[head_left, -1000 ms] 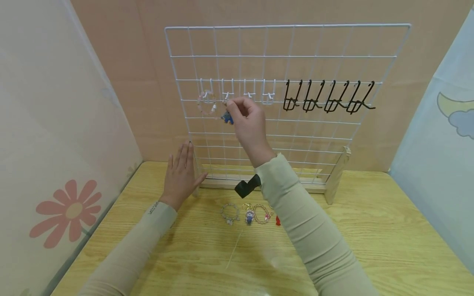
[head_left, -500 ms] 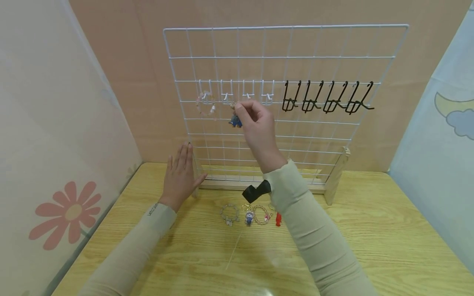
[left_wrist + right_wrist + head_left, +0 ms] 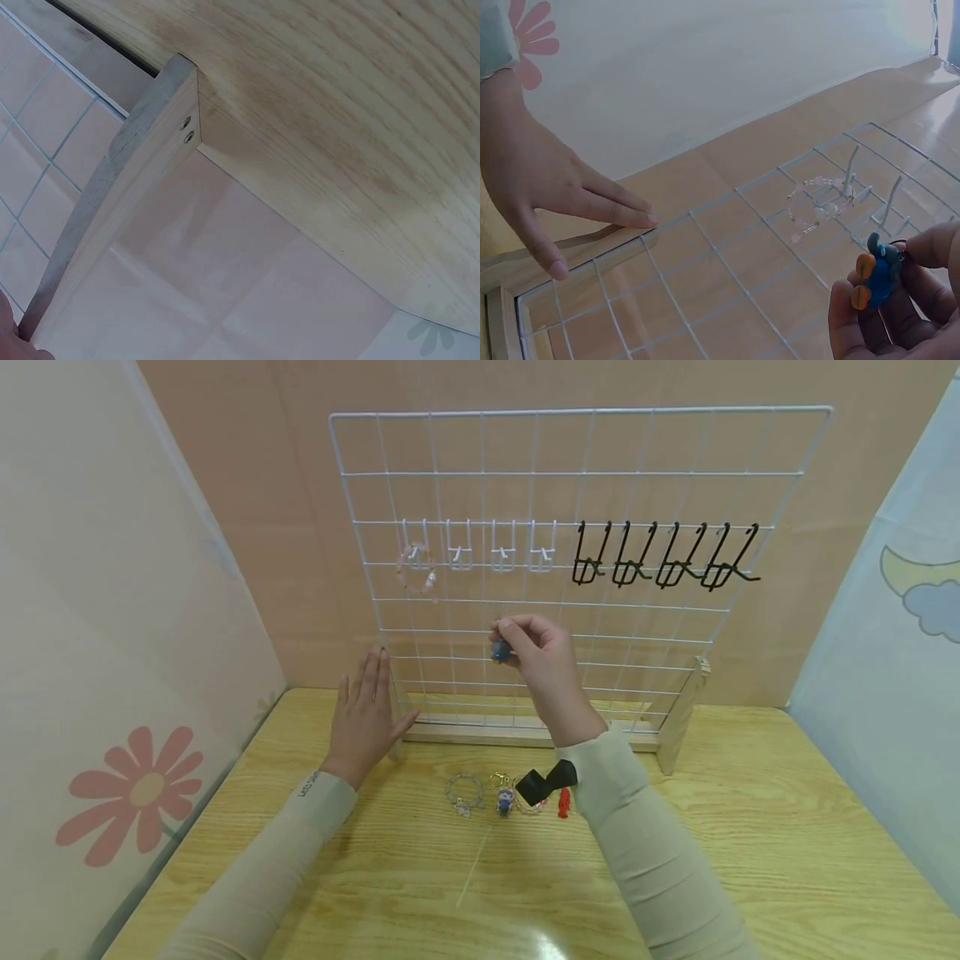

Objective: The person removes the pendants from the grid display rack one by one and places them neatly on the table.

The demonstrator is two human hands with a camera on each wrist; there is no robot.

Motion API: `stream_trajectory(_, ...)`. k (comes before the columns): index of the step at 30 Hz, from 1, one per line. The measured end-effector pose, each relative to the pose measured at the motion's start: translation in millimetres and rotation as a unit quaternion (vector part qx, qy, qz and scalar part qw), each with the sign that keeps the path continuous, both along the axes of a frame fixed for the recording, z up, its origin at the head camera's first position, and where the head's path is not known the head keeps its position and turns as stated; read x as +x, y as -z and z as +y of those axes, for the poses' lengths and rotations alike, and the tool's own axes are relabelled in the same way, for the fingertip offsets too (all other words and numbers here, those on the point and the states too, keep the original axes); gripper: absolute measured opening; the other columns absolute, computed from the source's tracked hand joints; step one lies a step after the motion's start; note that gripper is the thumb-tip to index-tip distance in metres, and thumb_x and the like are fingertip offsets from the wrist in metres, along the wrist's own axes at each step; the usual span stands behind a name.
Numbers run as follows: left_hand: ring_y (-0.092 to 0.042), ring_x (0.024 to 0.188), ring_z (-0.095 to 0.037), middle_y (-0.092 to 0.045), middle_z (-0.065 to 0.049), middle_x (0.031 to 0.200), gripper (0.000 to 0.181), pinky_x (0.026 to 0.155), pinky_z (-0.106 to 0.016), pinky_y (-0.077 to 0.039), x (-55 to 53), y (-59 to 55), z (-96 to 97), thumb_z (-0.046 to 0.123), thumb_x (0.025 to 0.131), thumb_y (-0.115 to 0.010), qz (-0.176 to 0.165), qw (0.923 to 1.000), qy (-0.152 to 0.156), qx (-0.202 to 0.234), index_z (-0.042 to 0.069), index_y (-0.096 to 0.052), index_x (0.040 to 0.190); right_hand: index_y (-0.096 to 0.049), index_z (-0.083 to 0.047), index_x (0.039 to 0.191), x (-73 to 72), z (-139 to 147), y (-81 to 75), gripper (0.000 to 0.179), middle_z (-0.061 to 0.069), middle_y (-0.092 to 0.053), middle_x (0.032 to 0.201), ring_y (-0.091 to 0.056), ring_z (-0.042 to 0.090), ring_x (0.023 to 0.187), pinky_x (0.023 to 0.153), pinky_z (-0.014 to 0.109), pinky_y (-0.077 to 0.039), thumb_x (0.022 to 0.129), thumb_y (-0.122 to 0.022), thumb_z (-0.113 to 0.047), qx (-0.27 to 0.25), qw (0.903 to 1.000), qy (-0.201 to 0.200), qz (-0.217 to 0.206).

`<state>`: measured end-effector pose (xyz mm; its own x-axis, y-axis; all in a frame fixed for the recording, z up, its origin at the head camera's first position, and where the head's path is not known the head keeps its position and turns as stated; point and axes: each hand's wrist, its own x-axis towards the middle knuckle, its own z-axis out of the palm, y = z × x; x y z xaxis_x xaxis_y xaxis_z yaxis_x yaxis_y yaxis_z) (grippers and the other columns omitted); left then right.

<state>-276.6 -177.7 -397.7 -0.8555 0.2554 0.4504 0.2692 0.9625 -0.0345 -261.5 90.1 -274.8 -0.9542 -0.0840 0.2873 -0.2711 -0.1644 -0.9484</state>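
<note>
My right hand point(image 3: 546, 662) pinches a small blue keychain charm point(image 3: 500, 649) in front of the white wire grid point(image 3: 581, 413), below the row of hooks. In the right wrist view the charm point(image 3: 883, 279) shows grey ears or trunk and orange feet, with a thin metal ring at the fingertips. My left hand point(image 3: 365, 718) rests with straight fingers against the grid's left wooden post point(image 3: 124, 180). A pink beaded bracelet point(image 3: 431, 580) hangs on the leftmost white hook. To its right, another white hook point(image 3: 459, 557) carries nothing.
Several black hooks point(image 3: 628, 560) stick out on the grid's right half. On the table point(image 3: 375, 877) lie a pale bracelet point(image 3: 450, 788), a doll keychain point(image 3: 505, 802), a gold-pink bracelet point(image 3: 532, 810) partly behind a black strap, and a red charm point(image 3: 564, 803).
My right hand has moved down and to the right, away from the white hooks, with the keychain charm still pinched. The left hand stays against the post.
</note>
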Motion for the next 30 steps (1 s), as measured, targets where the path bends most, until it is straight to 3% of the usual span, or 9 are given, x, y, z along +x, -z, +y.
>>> stream_trajectory(7,-0.012,0.155,-0.036,-0.004,-0.021,0.169,0.109,0.120,-0.061,-0.016,0.1,0.5,-0.6,0.049,0.094,-0.069,0.011,0.9999,0.002,0.004,-0.003,0.000,0.160,-0.063,0.008,0.113,3.0,1,34.2,0.028,0.018,-0.065,0.113,-0.063,0.025,0.096,0.090,0.036,-0.055,0.105,-0.057,-0.018,-0.007,0.9974,-0.031,-0.065)
stream_trajectory(16,0.003,0.157,-0.029,0.006,-0.016,0.170,0.107,0.123,-0.058,-0.007,2.4,-2.7,0.2,0.054,0.098,-0.061,-0.035,0.9992,-0.008,0.016,0.000,0.006,0.161,-0.065,0.004,0.108,9.7,-8,78.7,0.021,0.009,-0.065,0.101,-0.063,0.019,0.086,0.085,0.033,-0.057,0.106,-0.055,-0.014,-0.033,0.9888,-0.062,-0.132)
stream_trajectory(22,0.001,0.157,-0.030,0.005,-0.016,0.170,0.106,0.122,-0.059,-0.010,1.7,-2.4,0.6,0.055,0.098,-0.061,-0.031,0.9993,-0.006,0.020,0.000,0.005,0.161,-0.064,0.003,0.109,14.5,-18,101.2,0.019,0.012,-0.063,0.101,-0.063,0.020,0.086,0.083,0.031,-0.057,0.106,-0.056,-0.014,-0.057,0.9791,-0.081,-0.178)
stream_trajectory(30,0.002,0.156,-0.029,0.004,-0.015,0.170,0.106,0.123,-0.058,-0.007,-0.6,-0.9,-0.2,0.054,0.097,-0.061,-0.023,0.9993,0.001,0.030,0.001,0.005,0.161,-0.066,0.002,0.103,21.6,-36,123.9,0.015,0.008,-0.063,0.092,-0.061,0.017,0.079,0.079,0.032,-0.057,0.104,-0.059,-0.011,-0.034,0.9769,-0.087,-0.192)
